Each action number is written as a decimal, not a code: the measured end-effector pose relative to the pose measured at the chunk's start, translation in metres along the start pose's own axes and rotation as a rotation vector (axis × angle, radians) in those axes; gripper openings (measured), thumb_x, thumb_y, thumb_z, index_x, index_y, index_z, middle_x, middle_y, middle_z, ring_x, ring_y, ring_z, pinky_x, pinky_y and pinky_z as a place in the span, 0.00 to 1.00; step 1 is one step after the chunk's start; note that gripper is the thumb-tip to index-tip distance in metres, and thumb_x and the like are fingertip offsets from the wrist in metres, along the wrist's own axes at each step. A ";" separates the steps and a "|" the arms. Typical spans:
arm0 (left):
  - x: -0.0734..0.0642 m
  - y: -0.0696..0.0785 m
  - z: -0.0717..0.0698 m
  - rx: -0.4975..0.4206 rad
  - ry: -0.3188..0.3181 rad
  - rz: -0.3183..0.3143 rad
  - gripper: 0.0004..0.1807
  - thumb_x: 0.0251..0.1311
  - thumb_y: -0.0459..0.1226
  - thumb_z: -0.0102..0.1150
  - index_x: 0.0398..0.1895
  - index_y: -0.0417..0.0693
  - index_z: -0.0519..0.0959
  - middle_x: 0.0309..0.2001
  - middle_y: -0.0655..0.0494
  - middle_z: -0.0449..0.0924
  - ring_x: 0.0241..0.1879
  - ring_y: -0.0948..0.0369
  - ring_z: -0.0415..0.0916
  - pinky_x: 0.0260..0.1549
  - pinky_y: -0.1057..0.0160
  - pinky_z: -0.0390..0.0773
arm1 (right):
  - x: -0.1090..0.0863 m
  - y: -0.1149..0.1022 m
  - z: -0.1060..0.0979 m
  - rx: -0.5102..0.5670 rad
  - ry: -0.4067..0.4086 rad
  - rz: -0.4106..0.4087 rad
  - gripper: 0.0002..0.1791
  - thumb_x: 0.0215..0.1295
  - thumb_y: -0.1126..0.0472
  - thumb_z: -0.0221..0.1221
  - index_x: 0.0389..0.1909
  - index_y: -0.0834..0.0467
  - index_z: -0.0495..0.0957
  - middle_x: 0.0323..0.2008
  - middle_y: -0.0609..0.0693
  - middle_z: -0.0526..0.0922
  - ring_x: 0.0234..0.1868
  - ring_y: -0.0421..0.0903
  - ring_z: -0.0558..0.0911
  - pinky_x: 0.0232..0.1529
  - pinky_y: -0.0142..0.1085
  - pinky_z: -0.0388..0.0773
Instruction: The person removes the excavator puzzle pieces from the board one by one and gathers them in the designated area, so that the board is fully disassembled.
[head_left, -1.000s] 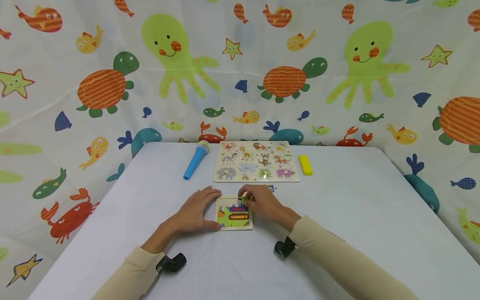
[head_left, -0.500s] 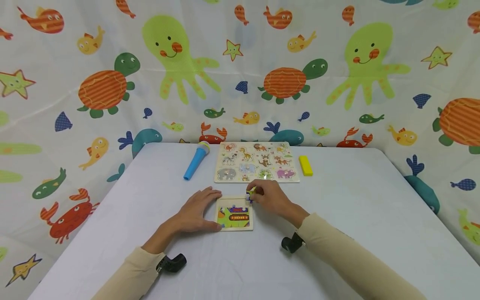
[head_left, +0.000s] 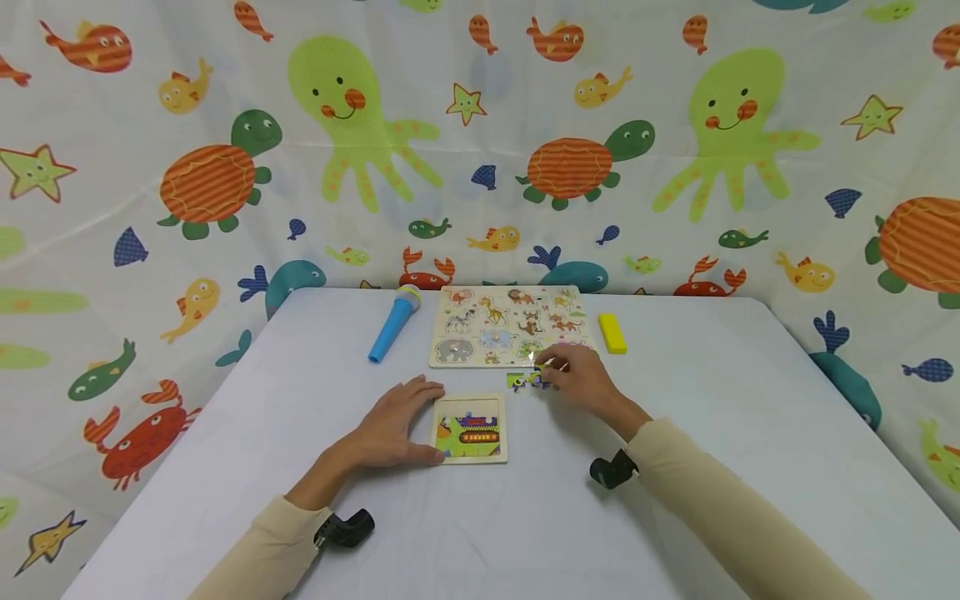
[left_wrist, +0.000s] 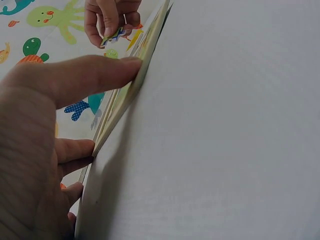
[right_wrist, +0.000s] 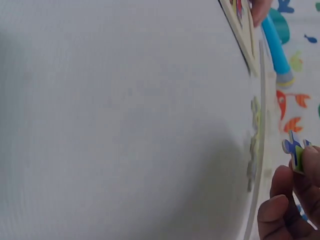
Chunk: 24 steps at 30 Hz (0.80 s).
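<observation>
A small wooden jigsaw puzzle tray (head_left: 469, 459) lies on the table, its lower part filled with pieces showing a tracked vehicle. My left hand (head_left: 395, 425) rests at its left side, with extended thumb and fingers touching the rim. In the left wrist view the thumb (left_wrist: 107, 75) lies against the tray's edge. My right hand (head_left: 585, 383) pinches a jigsaw piece (right_wrist: 296, 156) between thumb and finger, right of and behind the tray. A loose green and purple jigsaw piece (head_left: 517, 381) lies by that hand, with another partly hidden by its fingers.
Behind the hands lies an animal peg puzzle board (head_left: 487, 323), its front right corner partly covered by my right hand. A blue toy microphone (head_left: 392, 329) is left of it and a yellow block (head_left: 612, 333) right. A printed sea-animal cloth (head_left: 480, 167) hangs behind the table (head_left: 735, 450).
My right hand has lifted a jigsaw piece off the tray's upper right and carried it back and right, beside the loose pieces. The tray's upper part now shows bare. My left hand stays put.
</observation>
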<state>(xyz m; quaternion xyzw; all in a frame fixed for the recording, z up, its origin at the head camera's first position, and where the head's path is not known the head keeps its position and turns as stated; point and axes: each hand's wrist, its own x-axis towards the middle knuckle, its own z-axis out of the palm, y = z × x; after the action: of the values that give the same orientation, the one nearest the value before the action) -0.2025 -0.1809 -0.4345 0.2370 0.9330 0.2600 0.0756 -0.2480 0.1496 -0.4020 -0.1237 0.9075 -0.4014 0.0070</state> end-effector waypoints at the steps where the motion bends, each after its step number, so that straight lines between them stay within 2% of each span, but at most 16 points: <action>1: 0.000 0.000 0.000 0.002 0.001 0.000 0.52 0.43 0.60 0.71 0.75 0.52 0.66 0.77 0.54 0.60 0.80 0.48 0.44 0.76 0.38 0.45 | 0.001 0.003 -0.001 -0.002 0.007 0.009 0.09 0.70 0.65 0.61 0.48 0.58 0.84 0.40 0.52 0.83 0.34 0.47 0.79 0.33 0.34 0.80; 9: -0.001 0.000 -0.001 -0.002 0.002 -0.007 0.53 0.43 0.60 0.71 0.75 0.53 0.66 0.77 0.53 0.59 0.80 0.47 0.45 0.76 0.37 0.45 | 0.006 0.025 -0.004 0.036 0.023 0.107 0.11 0.73 0.64 0.59 0.50 0.59 0.85 0.39 0.55 0.82 0.31 0.47 0.78 0.33 0.33 0.79; 14: -0.001 0.002 -0.001 0.006 0.003 -0.009 0.53 0.44 0.61 0.71 0.75 0.53 0.66 0.78 0.53 0.59 0.80 0.47 0.45 0.76 0.37 0.46 | 0.007 0.031 -0.010 0.053 0.034 0.155 0.11 0.72 0.64 0.59 0.51 0.61 0.83 0.38 0.56 0.81 0.29 0.48 0.78 0.31 0.33 0.77; 20: -0.001 0.003 -0.001 0.015 0.001 -0.016 0.53 0.43 0.60 0.71 0.75 0.54 0.66 0.77 0.54 0.59 0.80 0.49 0.44 0.76 0.38 0.45 | 0.010 0.034 -0.012 0.052 0.022 0.213 0.10 0.69 0.62 0.62 0.48 0.61 0.81 0.30 0.55 0.81 0.27 0.48 0.77 0.29 0.32 0.76; 24: -0.002 0.002 -0.002 0.020 -0.006 -0.029 0.53 0.43 0.61 0.71 0.75 0.54 0.66 0.78 0.54 0.59 0.80 0.49 0.44 0.76 0.39 0.45 | 0.011 0.037 -0.011 0.039 0.004 0.239 0.09 0.68 0.61 0.64 0.44 0.61 0.81 0.29 0.54 0.81 0.27 0.48 0.78 0.28 0.32 0.77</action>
<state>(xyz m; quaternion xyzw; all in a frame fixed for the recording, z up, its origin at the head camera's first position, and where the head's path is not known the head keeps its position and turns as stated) -0.2000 -0.1813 -0.4316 0.2252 0.9386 0.2488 0.0798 -0.2679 0.1790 -0.4201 -0.0134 0.9078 -0.4155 0.0553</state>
